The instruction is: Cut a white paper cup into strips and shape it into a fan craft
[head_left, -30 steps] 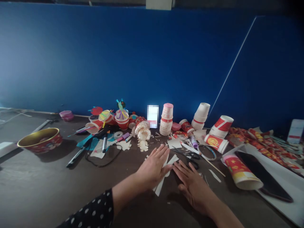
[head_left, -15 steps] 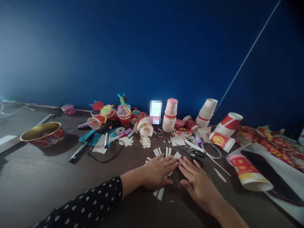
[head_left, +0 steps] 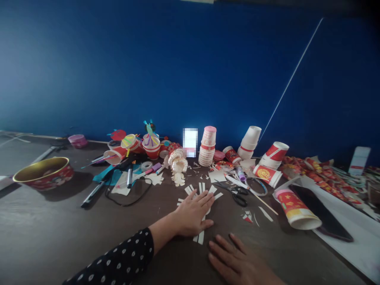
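Paper strip cutout [head_left: 201, 237] lies on the counter [head_left: 89, 245], lower centre of frame, under our left hand [head_left: 193, 213], fingers slightly spread, nothing pinched. Right hand [head_left: 240, 262] sits apart, fingers spread. We'd call this flattening; next move likely calls for even pressure, strips unfolded.
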`<state>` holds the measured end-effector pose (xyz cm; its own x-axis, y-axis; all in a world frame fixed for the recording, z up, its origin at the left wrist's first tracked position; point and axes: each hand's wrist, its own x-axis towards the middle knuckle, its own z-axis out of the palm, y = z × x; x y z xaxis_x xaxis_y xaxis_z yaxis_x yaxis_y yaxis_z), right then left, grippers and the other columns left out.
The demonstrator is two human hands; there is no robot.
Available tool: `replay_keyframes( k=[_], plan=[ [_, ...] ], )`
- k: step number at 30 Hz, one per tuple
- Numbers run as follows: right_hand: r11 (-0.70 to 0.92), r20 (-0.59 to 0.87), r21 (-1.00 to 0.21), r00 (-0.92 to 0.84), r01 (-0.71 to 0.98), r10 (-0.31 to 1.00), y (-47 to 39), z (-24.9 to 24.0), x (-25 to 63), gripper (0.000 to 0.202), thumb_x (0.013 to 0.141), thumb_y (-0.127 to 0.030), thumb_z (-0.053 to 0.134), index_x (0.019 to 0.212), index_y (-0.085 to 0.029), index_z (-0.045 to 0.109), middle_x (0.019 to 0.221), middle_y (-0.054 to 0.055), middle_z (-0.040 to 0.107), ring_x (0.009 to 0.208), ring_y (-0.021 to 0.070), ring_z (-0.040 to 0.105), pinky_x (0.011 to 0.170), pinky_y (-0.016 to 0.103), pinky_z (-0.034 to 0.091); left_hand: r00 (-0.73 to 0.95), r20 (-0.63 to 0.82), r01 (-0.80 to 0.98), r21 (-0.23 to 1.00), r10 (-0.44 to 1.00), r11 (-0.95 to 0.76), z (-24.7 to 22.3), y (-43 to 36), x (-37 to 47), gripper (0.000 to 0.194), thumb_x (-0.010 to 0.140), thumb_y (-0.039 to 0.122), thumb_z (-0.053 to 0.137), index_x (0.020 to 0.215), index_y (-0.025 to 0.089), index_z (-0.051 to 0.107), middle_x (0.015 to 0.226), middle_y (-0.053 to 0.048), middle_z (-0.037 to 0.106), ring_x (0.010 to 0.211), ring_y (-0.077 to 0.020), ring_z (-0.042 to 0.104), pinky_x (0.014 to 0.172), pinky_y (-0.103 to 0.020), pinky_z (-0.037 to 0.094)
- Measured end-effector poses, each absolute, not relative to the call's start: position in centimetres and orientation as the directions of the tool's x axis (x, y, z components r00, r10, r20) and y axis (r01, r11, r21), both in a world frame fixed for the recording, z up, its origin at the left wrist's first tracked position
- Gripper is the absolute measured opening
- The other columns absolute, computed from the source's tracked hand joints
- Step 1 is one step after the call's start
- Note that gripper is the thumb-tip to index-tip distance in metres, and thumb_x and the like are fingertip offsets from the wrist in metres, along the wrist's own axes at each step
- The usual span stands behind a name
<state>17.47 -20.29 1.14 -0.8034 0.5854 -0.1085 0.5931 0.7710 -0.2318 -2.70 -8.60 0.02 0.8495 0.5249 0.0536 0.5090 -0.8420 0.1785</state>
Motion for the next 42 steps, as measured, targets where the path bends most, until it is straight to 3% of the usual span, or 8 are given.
replay_keyframes(
  k=[4, 8, 16, 22, 28, 33, 38, 42],
  plan=[
    [0.66, -0.043, -0.135, -0.67, 0.739, 0.741, -19.0, 0.4, 19.3, 0.068, 0.085, -0.056, 0.04, 0.141, -0.024, 0.018, 0.143, 0.007, 0.028, 0.131, 0.0299, 0.025, 0.103, 0.052, 0.028, 0.791, 0.048, 0.592, 0.186, 0.61, -0.784, -0.5, -9.2, -2.0, 0.065, 0.089, 0.052, 0.022, 0.14, 0.012, 0.017, 0.147, -0.011, 0.017, 0.136, -0.0247, 0.011, 0.108, -0.05, 0.008],
    [0.287, 0.242, 0.019, -0.283, 0.958, 0.928, -17.5, -0.9, 20.5, 0.066, 0.089, -0.053, 0.034, 0.14, -0.013, 0.023, 0.143, 0.017, 0.025, 0.132, 0.033, 0.02, 0.101, 0.06, 0.024, 0.706, 0.054, 0.683, 0.212, 0.706, -0.699, -1.0, -9.9, -1.2, 0.065, 0.09, 0.049, 0.019, 0.14, 0.009, 0.017, 0.148, -0.013, 0.015, 0.136, -0.027, 0.007, 0.107, -0.054, 0.008],
    [0.743, 0.06, -0.17, -0.745, 0.648, 0.664, -20.3, 1.0, 18.5, 0.064, 0.087, -0.055, 0.035, 0.141, -0.024, 0.021, 0.14, 0.006, 0.035, 0.129, 0.0245, 0.03, 0.105, 0.041, 0.029, 0.685, 0.12, 0.655, 0.33, 0.719, -0.679, 1.4, -9.8, -1.8, 0.051, 0.089, 0.025, 0.027, 0.138, 0.009, 0.024, 0.148, -0.011, 0.015, 0.136, -0.023, 0.003, 0.108, -0.047, 0.015],
    [0.456, 0.122, -0.046, -0.449, 0.889, 0.885, -19.6, 0.8, 20.7, 0.069, 0.087, -0.054, 0.037, 0.142, -0.017, 0.015, 0.145, 0.013, 0.02, 0.133, 0.0313, 0.019, 0.104, 0.056, 0.021, 0.798, 0.028, 0.578, 0.244, 0.602, -0.778, 1.7, -9.0, -2.9, 0.05, 0.088, 0.025, 0.031, 0.137, 0.016, 0.028, 0.147, -0.006, 0.022, 0.136, -0.0226, 0.007, 0.108, -0.05, 0.01],
    [0.718, -0.006, -0.155, -0.727, 0.679, 0.686, -20.6, 0.5, 20.2, 0.076, 0.083, -0.059, 0.04, 0.142, -0.024, 0.009, 0.143, 0.007, 0.028, 0.131, 0.0258, 0.027, 0.107, 0.044, 0.026, 0.77, -0.016, 0.623, 0.229, 0.638, -0.748, 1.6, -8.7, -3.1, 0.052, 0.088, 0.027, 0.032, 0.139, 0.015, 0.025, 0.147, -0.007, 0.02, 0.136, -0.0227, 0.008, 0.108, -0.049, 0.012],
    [0.443, 0.188, 0.01, -0.437, 0.896, 0.88, -20.1, 0.2, 21.9, 0.077, 0.086, -0.056, 0.037, 0.142, -0.016, 0.002, 0.145, 0.014, 0.019, 0.132, 0.031, 0.021, 0.104, 0.051, 0.026, 0.743, -0.056, 0.659, 0.233, 0.666, -0.715, 1.3, -8.8, -3.0, 0.052, 0.09, 0.032, 0.028, 0.139, 0.015, 0.024, 0.147, -0.008, 0.019, 0.136, -0.0238, 0.011, 0.108, -0.049, 0.014],
    [0.75, 0.048, -0.049, -0.749, 0.66, 0.661, -20.6, 0.0, 20.3, 0.075, 0.086, -0.06, 0.031, 0.142, -0.021, 0.0, 0.144, 0.005, 0.026, 0.131, 0.0243, 0.027, 0.105, 0.041, 0.031, 0.737, -0.047, 0.665, 0.226, 0.674, -0.712, 1.2, -8.9, -3.1, 0.052, 0.091, 0.033, 0.027, 0.139, 0.015, 0.025, 0.147, -0.007, 0.019, 0.135, -0.0231, 0.012, 0.108, -0.049, 0.013],
    [0.48, 0.122, -0.004, -0.476, 0.877, 0.871, -19.0, -0.3, 21.0, 0.073, 0.088, -0.054, 0.034, 0.142, -0.02, -0.001, 0.145, 0.01, 0.021, 0.132, 0.0286, 0.023, 0.104, 0.05, 0.027, 0.718, -0.014, 0.679, 0.229, 0.695, -0.697, 0.6, -9.3, -2.8, 0.054, 0.09, 0.036, 0.027, 0.139, 0.015, 0.025, 0.147, -0.007, 0.02, 0.135, -0.0235, 0.014, 0.108, -0.05, 0.012]
  ],
)
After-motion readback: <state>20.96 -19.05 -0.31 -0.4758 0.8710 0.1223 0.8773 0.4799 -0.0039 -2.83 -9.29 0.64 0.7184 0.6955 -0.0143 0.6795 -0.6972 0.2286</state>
